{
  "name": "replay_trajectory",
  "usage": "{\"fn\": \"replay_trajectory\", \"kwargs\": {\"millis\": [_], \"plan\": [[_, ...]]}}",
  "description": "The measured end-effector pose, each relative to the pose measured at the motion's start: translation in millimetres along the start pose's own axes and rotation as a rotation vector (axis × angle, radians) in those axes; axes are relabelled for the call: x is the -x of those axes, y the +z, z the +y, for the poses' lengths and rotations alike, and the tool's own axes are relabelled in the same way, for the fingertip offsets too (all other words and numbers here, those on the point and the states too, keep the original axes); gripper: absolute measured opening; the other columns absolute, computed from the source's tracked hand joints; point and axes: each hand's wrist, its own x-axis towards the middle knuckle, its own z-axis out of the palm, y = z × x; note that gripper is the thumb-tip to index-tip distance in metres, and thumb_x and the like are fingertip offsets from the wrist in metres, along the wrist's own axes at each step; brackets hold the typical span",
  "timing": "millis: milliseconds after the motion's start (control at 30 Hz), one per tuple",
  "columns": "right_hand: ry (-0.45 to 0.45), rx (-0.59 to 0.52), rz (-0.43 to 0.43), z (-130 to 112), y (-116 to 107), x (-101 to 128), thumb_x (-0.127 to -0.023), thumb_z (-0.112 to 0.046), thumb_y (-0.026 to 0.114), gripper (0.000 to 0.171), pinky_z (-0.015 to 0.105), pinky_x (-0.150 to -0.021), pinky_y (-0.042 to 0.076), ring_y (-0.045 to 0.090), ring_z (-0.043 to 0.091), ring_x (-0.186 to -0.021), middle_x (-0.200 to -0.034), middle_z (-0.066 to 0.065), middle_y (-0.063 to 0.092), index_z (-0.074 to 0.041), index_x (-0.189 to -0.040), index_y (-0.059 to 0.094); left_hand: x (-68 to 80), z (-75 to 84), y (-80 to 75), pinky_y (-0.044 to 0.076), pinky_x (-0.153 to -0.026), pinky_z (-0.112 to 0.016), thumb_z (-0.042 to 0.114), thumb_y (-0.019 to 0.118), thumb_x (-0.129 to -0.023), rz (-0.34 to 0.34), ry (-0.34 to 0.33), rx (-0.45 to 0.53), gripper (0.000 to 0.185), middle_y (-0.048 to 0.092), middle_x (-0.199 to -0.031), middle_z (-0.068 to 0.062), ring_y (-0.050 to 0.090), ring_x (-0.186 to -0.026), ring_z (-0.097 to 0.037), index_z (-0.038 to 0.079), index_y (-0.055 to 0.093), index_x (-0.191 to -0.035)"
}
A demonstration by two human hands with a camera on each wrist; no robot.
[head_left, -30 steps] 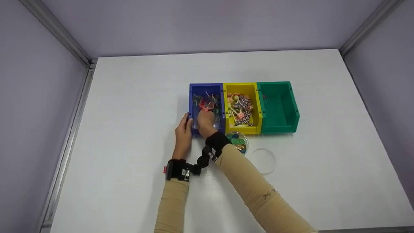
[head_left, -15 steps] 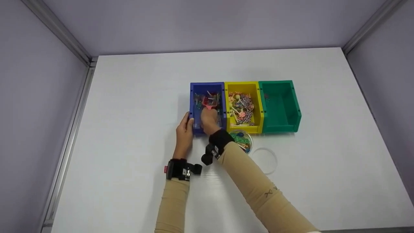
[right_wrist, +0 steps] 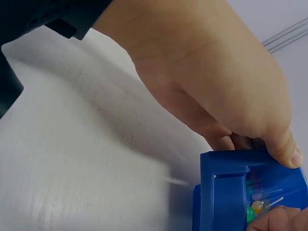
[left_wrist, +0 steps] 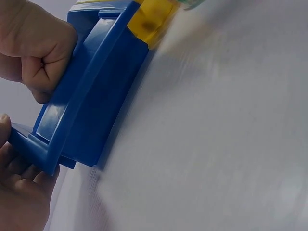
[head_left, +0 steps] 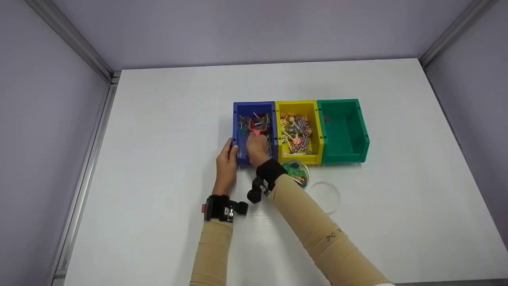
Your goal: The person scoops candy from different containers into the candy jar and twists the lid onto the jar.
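A blue bin [head_left: 237, 131] holds several small colourful stick-like items. My right hand [head_left: 257, 149] reaches into it from the front and grips a red scoop [head_left: 257, 126] that lies among the items. In the left wrist view this hand is a closed fist [left_wrist: 34, 54] above the blue bin [left_wrist: 91, 101]. My left hand [head_left: 227, 159] holds the bin's front left corner, thumb on the rim. The right wrist view shows the left hand [right_wrist: 207, 82] with its thumb on the blue bin's rim [right_wrist: 226, 168].
A yellow bin [head_left: 313, 131] full of lollipops and a green bin [head_left: 359, 127] stand in a row right of the blue one. A round clear tub of coloured pieces [head_left: 297, 171] and its clear lid [head_left: 325, 196] lie in front of them. Grey walls enclose the white table [head_left: 158, 119].
My right hand has pushed the red scoop a little farther back into the blue bin. The left hand has stayed on the bin's corner.
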Motion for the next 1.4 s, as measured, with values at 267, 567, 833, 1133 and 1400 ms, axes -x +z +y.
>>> {"fn": "replay_trajectory", "kwargs": {"millis": [267,567,833,1133,1400], "plan": [[0.006,0.035,0.001,-1.1,-4.4,5.0,-0.104,-0.029,0.041,0.045,0.035,-0.11,0.046,0.056,0.021,-0.12,-0.136,0.012,0.058,-0.001,-0.137,0.051,1.0,1.2,0.9,0.033,-0.121,-0.041,0.027,0.045,-0.103,-0.008,-0.01,0.012,0.049,0.044,-0.15,-0.015,0.041,-0.142,-0.027,0.005,0.039,-0.147],[-0.03,0.041,0.01,3.4,-6.2,9.1,-0.104,-0.028,0.041,0.045,0.037,-0.113,0.043,0.054,0.024,-0.128,-0.14,0.016,0.056,0.001,-0.138,0.049,2.7,6.3,1.2,0.033,-0.121,-0.039,0.026,0.043,-0.104,-0.023,-0.009,0.011,0.05,0.042,-0.151,-0.016,0.04,-0.143,-0.027,0.002,0.037,-0.148],[-0.029,0.026,-0.001,10.9,-2.7,13.9,-0.104,-0.031,0.04,0.048,0.039,-0.117,0.039,0.048,0.026,-0.136,-0.146,0.015,0.05,-0.002,-0.142,0.044,0.6,-0.4,0.4,0.035,-0.12,-0.04,0.026,0.044,-0.103,0.003,-0.021,0.008,0.049,0.044,-0.15,-0.016,0.042,-0.141,-0.028,0.004,0.038,-0.147],[-0.109,0.046,0.041,17.5,-3.1,14.5,-0.103,-0.03,0.042,0.045,0.039,-0.112,0.043,0.053,0.028,-0.129,-0.138,0.016,0.056,0.0,-0.136,0.05,0.9,-0.6,1.3,0.033,-0.121,-0.041,0.027,0.043,-0.104,-0.014,-0.022,0.029,0.049,0.044,-0.151,-0.015,0.041,-0.142,-0.027,0.006,0.038,-0.148],[-0.151,0.018,0.053,19.7,-2.6,19.2,-0.102,-0.028,0.043,0.04,0.039,-0.102,0.048,0.058,0.028,-0.113,-0.127,0.017,0.062,0.001,-0.127,0.056,-0.1,3.9,0.9,0.033,-0.121,-0.039,0.028,0.042,-0.104,-0.022,-0.042,0.019,0.051,0.041,-0.153,-0.014,0.039,-0.144,-0.026,0.005,0.035,-0.149]]}}
